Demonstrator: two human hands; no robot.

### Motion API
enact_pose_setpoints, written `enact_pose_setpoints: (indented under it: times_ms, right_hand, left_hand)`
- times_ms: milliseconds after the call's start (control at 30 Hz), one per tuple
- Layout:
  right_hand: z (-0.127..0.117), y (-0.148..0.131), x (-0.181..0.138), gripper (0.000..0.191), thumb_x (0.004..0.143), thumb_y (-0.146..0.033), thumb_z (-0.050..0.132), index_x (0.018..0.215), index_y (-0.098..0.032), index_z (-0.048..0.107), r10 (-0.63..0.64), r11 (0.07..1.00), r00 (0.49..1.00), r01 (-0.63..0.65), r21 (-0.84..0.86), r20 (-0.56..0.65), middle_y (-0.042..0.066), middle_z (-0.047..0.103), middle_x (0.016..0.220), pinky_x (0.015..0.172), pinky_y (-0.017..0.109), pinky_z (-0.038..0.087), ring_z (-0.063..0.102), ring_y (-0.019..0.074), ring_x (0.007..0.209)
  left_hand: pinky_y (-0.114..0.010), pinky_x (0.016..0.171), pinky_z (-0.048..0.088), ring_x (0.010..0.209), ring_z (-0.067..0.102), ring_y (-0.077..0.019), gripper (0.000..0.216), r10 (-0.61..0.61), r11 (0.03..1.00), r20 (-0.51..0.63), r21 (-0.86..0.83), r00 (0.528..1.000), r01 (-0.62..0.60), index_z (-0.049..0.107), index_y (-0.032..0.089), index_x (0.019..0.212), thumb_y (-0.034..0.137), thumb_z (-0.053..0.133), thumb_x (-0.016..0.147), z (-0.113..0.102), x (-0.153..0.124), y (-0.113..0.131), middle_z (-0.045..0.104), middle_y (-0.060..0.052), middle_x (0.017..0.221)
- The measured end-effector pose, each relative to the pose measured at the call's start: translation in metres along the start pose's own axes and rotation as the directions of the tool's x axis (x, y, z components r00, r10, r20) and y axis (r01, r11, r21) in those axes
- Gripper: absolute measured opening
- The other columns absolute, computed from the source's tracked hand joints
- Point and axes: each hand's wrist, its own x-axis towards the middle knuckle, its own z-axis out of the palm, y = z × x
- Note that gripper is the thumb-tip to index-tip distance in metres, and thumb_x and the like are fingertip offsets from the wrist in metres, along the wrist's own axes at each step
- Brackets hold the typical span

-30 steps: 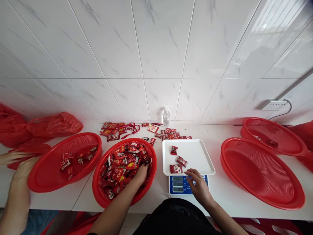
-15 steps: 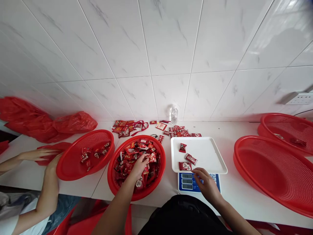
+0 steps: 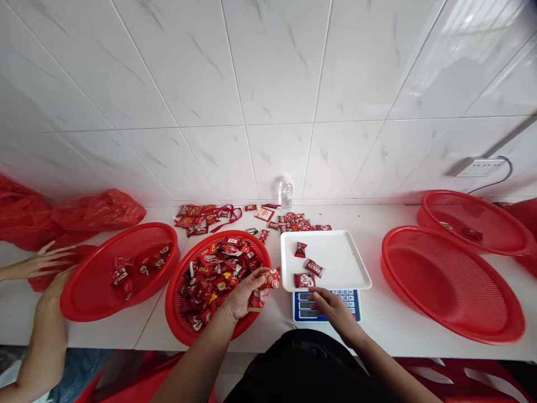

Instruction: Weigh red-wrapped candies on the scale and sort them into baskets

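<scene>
Centre frame: my left hand, grip closed on candy packet above red basket; right hand, grip open, touching scale.

Four red mesh baskets: two at the left and two at the right. One digital scale bears one white tray with three red wrapped candies on it. The left hand grips at least two more. One clear water bottle. One white power strip. The candies heaped elsewhere are too many to count.
</scene>
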Motion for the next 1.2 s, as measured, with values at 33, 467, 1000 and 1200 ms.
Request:
enact_pose_setpoints:
  times_ms: [33, 467, 1000, 1200]
  right_hand:
    - [0.004, -0.004, 0.000, 0.050, 0.083, -0.058, 0.050, 0.114, -0.020, 0.059, 0.040, 0.994, 0.997, -0.046, 0.097, 0.058, 0.008, 0.065, 0.100, 0.076, 0.035, 0.050, 0.063, 0.0206, 0.085]
    - [-0.013, 0.012, 0.014, 0.044, 0.070, -0.056, 0.067, 0.089, -0.017, 0.060, 0.180, 0.953, 0.983, -0.164, 0.255, -0.040, 0.002, 0.065, 0.080, 0.060, 0.025, 0.046, 0.061, 0.0135, 0.068]
    - [-0.026, 0.016, 0.063, 0.052, 0.084, -0.036, 0.053, 0.135, -0.028, 0.044, -0.353, 0.659, 0.923, 0.127, -0.741, -0.155, 0.009, 0.036, 0.145, 0.105, 0.051, 0.033, 0.024, 0.0311, 0.138]
    - [-0.007, 0.023, 0.084, 0.035, 0.087, -0.027, 0.052, 0.121, -0.033, 0.059, -0.368, 0.385, 0.920, 0.285, -0.878, 0.137, 0.003, 0.040, 0.145, 0.109, 0.054, 0.023, 0.020, 0.0310, 0.139]
  left_hand:
    - [-0.016, 0.048, 0.038, 0.049, 0.046, -0.0034, 0.036, -0.033, 0.996, 0.023, 0.087, 0.999, 0.031, 0.056, 0.021, 0.103, 0.027, 0.073, 0.072, 0.009, 0.004, -0.006, 0.055, 0.004, 0.070]
    - [-0.018, 0.043, 0.036, 0.052, 0.050, -0.0065, 0.053, -0.057, 0.871, -0.175, 0.473, 0.983, 0.135, 0.048, 0.025, 0.120, 0.047, 0.068, 0.075, 0.064, 0.062, -0.033, 0.057, -0.002, 0.090]
    - [-0.036, 0.093, 0.044, 0.113, 0.056, -0.0232, 0.039, 0.174, 0.956, -0.235, 0.274, 0.956, -0.106, 0.058, 0.019, 0.108, 0.038, 0.069, 0.076, 0.038, 0.078, -0.010, 0.061, -0.014, 0.119]
    - [-0.029, 0.074, 0.050, 0.078, 0.063, -0.0158, 0.020, 0.321, 0.880, -0.435, 0.466, 0.841, -0.095, 0.060, 0.019, 0.091, 0.029, 0.064, 0.074, -0.031, 0.038, 0.003, 0.066, -0.005, 0.087]
